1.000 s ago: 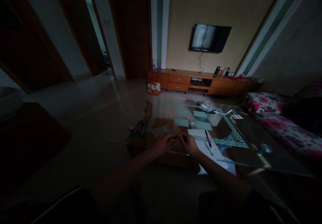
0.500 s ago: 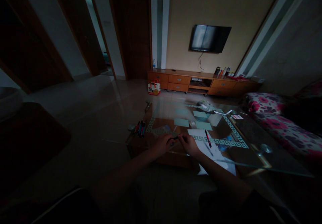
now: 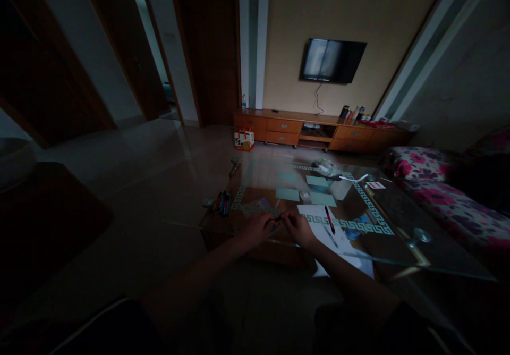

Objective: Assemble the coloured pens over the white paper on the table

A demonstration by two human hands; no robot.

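Observation:
Near the front edge of the glass table, my left hand (image 3: 258, 229) and my right hand (image 3: 295, 228) are close together with fingers pinched. Between them they grip a slim dark pen (image 3: 275, 220), one end in each hand. The dim light hides its details, and I cannot tell whether it is whole or in parts. Right of my right hand, a red and black pen (image 3: 330, 220) lies on white paper (image 3: 319, 229). To the left, several pens (image 3: 223, 204) lie in a bunch at the table's left edge.
The glass coffee table (image 3: 398, 254) has a patterned border and sharp corners. A crumpled plastic bag (image 3: 324, 168) and a white and red card (image 3: 375, 185) lie towards its far side. Beyond are a wooden TV cabinet (image 3: 283, 126) and a flowered sofa (image 3: 458, 201).
Almost nothing differs. Both hands stay in the same spot around the dark pen, with only a slight shift of the fingers of my right hand.

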